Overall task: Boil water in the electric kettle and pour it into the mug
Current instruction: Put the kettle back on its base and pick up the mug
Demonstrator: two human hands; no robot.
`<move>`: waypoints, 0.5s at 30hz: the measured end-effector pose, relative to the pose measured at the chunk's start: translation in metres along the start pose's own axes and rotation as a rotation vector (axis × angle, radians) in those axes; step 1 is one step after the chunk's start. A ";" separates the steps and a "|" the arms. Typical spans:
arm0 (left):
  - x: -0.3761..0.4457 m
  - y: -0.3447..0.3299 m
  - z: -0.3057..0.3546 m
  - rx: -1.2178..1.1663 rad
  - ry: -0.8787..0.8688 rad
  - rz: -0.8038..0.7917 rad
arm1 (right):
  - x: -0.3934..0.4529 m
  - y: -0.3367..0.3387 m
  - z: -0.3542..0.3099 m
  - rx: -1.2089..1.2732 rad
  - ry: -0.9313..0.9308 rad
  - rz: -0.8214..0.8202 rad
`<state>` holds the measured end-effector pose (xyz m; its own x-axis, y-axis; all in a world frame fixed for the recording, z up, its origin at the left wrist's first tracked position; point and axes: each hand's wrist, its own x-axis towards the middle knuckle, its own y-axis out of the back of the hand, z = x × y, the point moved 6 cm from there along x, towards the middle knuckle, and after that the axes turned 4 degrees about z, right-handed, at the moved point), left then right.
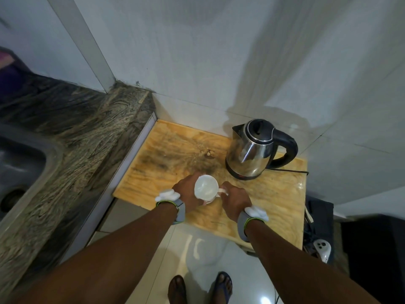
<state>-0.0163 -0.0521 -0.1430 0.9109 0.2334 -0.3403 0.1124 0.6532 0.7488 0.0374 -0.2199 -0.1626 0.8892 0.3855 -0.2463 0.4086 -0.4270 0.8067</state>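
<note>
1. At the far left a steel sink [20, 163] is set into a dark veined stone counter [92, 137], which runs back to the white tiled wall [197, 51].
2. A lower wooden tabletop [171, 141], pale with dark staining, stands just beside the counter's edge.
3. The left hand [189, 189] wraps round the left side of the white mug [206, 189], fingers curled against its wall; a grey wristband [178, 210] sits on the wrist.
4. The mug stands upright on the near part of the tabletop between both hands, its mouth facing up; whether it holds water cannot be told.
5. The right hand [235, 199] pinches the mug's handle [221, 191], which points right.
6. The stainless electric kettle [252, 150] sits on its base at the back right of the tabletop, lid closed, black handle to the right, apart from the mug.
7. A black cord [289, 171] leads right from the kettle's base.
</note>
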 end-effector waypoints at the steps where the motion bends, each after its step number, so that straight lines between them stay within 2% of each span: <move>1: 0.001 -0.001 0.000 0.003 -0.001 0.000 | 0.000 0.000 0.001 0.004 -0.002 -0.001; 15: 0.006 -0.010 -0.009 -0.015 -0.043 -0.018 | -0.003 0.000 0.003 0.027 -0.055 -0.001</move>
<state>-0.0159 -0.0508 -0.1578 0.9250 0.1909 -0.3285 0.1229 0.6677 0.7342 0.0354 -0.2237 -0.1632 0.8986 0.3404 -0.2768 0.4141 -0.4493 0.7916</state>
